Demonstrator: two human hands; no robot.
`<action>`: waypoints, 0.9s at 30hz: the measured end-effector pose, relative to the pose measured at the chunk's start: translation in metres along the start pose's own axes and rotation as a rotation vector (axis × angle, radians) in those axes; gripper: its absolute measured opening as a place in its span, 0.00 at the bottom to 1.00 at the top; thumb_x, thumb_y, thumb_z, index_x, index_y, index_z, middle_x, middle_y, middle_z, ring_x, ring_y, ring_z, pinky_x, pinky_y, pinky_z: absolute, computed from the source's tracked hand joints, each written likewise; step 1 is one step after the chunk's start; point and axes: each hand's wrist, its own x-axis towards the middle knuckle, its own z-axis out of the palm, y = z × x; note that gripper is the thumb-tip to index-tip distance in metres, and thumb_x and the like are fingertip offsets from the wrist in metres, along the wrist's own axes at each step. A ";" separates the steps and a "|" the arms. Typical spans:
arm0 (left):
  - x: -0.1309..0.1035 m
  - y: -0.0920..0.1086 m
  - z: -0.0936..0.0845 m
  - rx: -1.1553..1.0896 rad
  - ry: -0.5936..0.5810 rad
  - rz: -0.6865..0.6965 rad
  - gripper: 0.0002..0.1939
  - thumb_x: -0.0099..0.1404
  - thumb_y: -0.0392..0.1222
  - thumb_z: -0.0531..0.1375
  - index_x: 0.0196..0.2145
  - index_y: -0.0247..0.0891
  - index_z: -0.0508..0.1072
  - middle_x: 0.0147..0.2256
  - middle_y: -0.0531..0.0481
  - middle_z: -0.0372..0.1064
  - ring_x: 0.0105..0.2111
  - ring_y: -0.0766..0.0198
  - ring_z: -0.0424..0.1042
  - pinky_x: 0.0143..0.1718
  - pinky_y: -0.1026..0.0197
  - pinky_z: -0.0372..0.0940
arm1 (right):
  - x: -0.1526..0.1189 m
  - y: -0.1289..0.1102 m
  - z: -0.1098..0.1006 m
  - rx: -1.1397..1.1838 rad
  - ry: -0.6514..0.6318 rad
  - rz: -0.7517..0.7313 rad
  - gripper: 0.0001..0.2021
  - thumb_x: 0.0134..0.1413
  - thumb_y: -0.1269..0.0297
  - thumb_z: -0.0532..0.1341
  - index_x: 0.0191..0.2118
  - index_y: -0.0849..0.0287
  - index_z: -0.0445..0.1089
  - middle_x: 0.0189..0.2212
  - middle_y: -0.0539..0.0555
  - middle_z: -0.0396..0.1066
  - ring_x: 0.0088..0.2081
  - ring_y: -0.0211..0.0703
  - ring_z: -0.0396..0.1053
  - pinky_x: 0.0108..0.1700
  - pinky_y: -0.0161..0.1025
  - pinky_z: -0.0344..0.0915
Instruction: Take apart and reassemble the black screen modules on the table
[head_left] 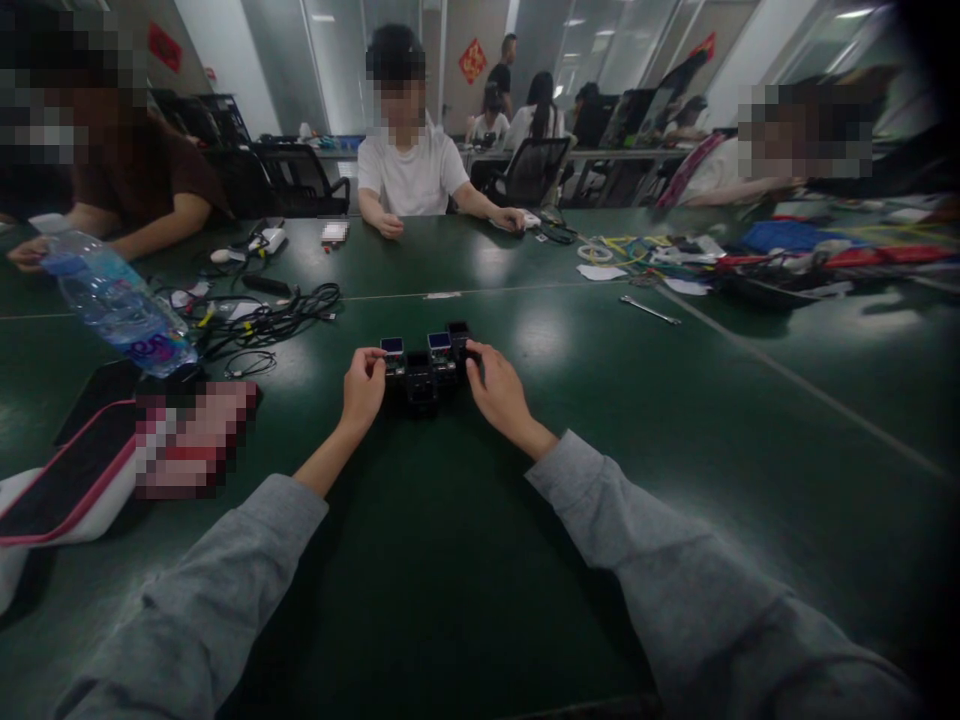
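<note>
In front of me on the table is a row of small black block-shaped modules [421, 386], some with a little screen on top. At the row's left end, my left hand [364, 388] has its fingers curled and pinched at the edge of a module with a small screen [392, 348]. A second small screen [439, 342] tops a module in the middle, with a green circuit board beneath it. My right hand [498, 392] is at the right end, thumb and forefinger apart, fingertips against the side of a taller black block [458, 332].
To the left are a water bottle [120, 295], tangled black cables [285, 315] and a pink-edged case [75, 465]. A wrench [650, 310] lies ahead on the right, before a pile of cables and tools [795, 255]. Several people sit around; one in a white shirt [412, 170] faces me.
</note>
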 end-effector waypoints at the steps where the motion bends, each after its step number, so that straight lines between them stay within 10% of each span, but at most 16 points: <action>1: 0.000 0.000 0.000 0.000 -0.002 -0.001 0.07 0.68 0.38 0.54 0.43 0.40 0.69 0.35 0.50 0.70 0.35 0.62 0.71 0.38 0.59 0.65 | 0.000 0.001 0.000 0.005 -0.010 0.000 0.19 0.69 0.59 0.47 0.58 0.61 0.63 0.56 0.63 0.67 0.58 0.54 0.64 0.58 0.56 0.63; 27: -0.001 0.001 0.000 -0.025 -0.011 -0.017 0.07 0.68 0.38 0.54 0.43 0.40 0.69 0.35 0.50 0.70 0.35 0.61 0.71 0.39 0.58 0.65 | 0.002 0.007 0.002 0.228 -0.072 0.038 0.23 0.70 0.51 0.43 0.61 0.55 0.59 0.61 0.60 0.62 0.64 0.51 0.58 0.65 0.57 0.56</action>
